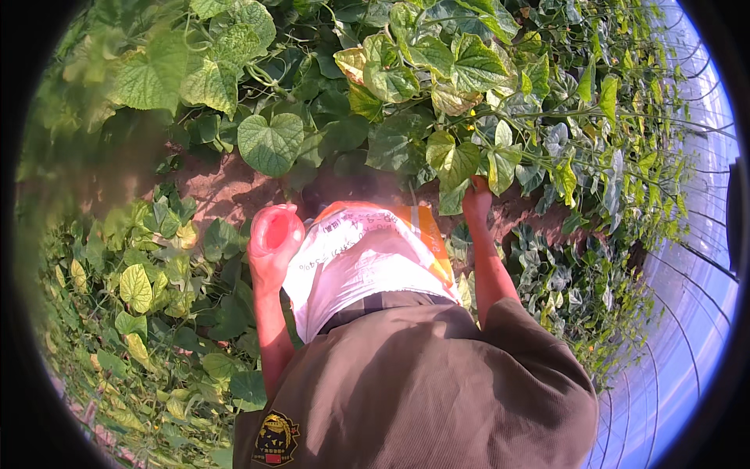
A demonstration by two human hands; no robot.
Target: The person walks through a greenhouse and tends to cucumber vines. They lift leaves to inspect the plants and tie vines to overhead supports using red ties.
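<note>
My left hand (270, 249) is closed around a round, reddish open-topped container (275, 230), held beside my waist with its mouth facing up. On the other side, my right hand (478, 202) is at the edge of the cucumber-like vine, touching or just beside a green leaf (454, 196); leaves partly hide its fingertips, so its grip cannot be made out. Between the hands, a white sack-like apron (375, 258) with an orange edge and writing hangs from my waist.
Dense climbing vines (433, 64) with broad green and yellowing leaves rise in front. More leafy plants (176, 281) grow at the left and behind my right arm. Reddish bare soil (228, 182) runs between the rows. Film sheeting with curved ribs (685, 293) arches at the right.
</note>
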